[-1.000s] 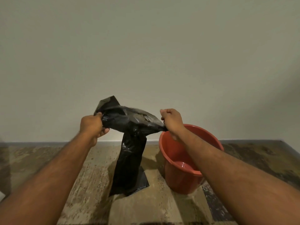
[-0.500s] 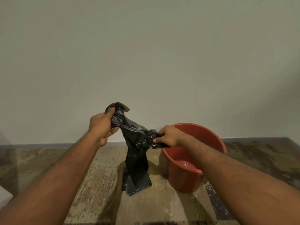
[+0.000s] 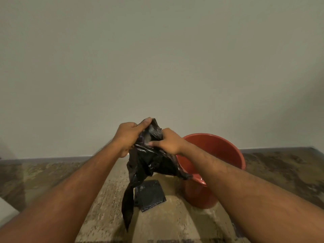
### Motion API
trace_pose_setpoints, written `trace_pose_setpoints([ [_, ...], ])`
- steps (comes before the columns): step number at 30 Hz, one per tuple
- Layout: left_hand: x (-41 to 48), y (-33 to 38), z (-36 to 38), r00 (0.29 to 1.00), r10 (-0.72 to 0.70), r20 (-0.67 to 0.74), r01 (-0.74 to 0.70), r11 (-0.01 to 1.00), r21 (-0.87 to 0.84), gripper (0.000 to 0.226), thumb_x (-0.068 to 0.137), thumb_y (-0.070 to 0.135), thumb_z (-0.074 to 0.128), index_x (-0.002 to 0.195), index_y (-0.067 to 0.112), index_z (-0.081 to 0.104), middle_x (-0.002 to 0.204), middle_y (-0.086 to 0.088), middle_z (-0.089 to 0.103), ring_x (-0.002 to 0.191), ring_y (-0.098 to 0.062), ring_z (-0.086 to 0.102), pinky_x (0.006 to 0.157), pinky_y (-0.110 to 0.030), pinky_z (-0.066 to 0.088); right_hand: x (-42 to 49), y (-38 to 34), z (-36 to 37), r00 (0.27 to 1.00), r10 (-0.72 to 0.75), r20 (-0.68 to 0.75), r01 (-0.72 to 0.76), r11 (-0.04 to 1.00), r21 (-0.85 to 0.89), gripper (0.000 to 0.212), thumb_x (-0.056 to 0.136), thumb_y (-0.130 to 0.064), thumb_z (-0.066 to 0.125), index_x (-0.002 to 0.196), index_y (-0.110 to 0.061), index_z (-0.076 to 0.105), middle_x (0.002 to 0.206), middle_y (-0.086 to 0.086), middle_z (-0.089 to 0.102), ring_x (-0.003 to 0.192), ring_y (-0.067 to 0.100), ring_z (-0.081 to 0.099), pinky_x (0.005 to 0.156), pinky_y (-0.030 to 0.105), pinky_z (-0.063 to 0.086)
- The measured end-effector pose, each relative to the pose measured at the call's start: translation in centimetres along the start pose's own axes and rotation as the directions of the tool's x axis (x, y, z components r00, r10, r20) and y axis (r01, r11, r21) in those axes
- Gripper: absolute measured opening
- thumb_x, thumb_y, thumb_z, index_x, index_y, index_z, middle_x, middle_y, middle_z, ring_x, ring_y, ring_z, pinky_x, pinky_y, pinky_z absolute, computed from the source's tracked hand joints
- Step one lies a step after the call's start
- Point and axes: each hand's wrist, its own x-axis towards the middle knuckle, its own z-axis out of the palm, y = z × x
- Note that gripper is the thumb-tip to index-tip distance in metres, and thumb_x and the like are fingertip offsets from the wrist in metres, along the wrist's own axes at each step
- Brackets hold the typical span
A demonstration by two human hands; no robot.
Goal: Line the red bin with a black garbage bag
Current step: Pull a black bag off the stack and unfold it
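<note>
A crumpled black garbage bag (image 3: 149, 163) hangs in the air between my hands, just left of the red bin (image 3: 226, 151). My left hand (image 3: 128, 137) grips the bag's top edge with thumb and fingers. My right hand (image 3: 169, 142) grips the same edge close beside it, fingers pushed into the folds. A narrow tail of the bag dangles down toward the floor. The red bin stands upright on the floor, its open mouth partly hidden behind my right forearm.
A flat folded black plastic piece (image 3: 149, 195) lies on the patterned floor (image 3: 52, 176) left of the bin. A plain wall (image 3: 157, 67) with a dark baseboard rises right behind the bin. A pale object edge (image 3: 5, 207) shows at far left.
My hands have come together from wide apart, now side by side at the bag's top edge. The bag lifted off the floor and bunched up; a folded black piece now shows beneath.
</note>
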Motion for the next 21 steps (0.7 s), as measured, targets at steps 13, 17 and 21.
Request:
trace_pose_setpoints([
  [13, 3.1, -2.9, -8.7, 0.977, -0.128, -0.169, 0.209, 0.717, 0.665, 0.021, 0.087, 0.021, 0.069, 0.083, 0.0, 0.07, 0.074, -0.014, 0.064, 0.063, -0.022, 0.057, 0.051, -0.026, 0.045, 0.8, 4.1, -4.0, 0.759, 0.439, -0.482, -0.31, 0.893, 0.326, 0.024, 0.086, 0.002, 0.046, 0.067, 0.004, 0.062, 0.083, 0.024, 0.064, 0.081, 0.035, 0.06, 0.068, 0.041, 0.043],
  [17, 2.7, -1.5, -8.9, 0.896, -0.392, -0.21, 0.367, 0.918, -0.148, 0.019, 0.095, 0.0, 0.048, 0.079, 0.004, 0.058, 0.08, -0.015, 0.063, 0.064, -0.026, 0.06, 0.037, -0.03, 0.053, 1.2, 3.8, -4.8, 0.831, 0.327, -0.449, -0.255, 0.943, 0.214, 0.018, 0.086, -0.01, 0.059, 0.085, 0.002, 0.073, 0.081, 0.014, 0.066, 0.081, 0.024, 0.06, 0.069, 0.033, 0.045],
  [21, 3.1, 2.1, -7.5, 0.793, -0.108, -0.599, -0.268, 0.822, -0.502, 0.024, 0.086, 0.0, 0.045, 0.077, 0.016, 0.06, 0.08, -0.003, 0.065, 0.064, -0.012, 0.064, 0.055, -0.029, 0.055, 1.2, 0.4, -4.7, 0.6, -0.086, -0.796, 0.171, 0.985, 0.023, 0.015, 0.082, -0.012, 0.052, 0.085, -0.014, 0.066, 0.075, -0.005, 0.063, 0.068, 0.009, 0.054, 0.058, 0.02, 0.037],
])
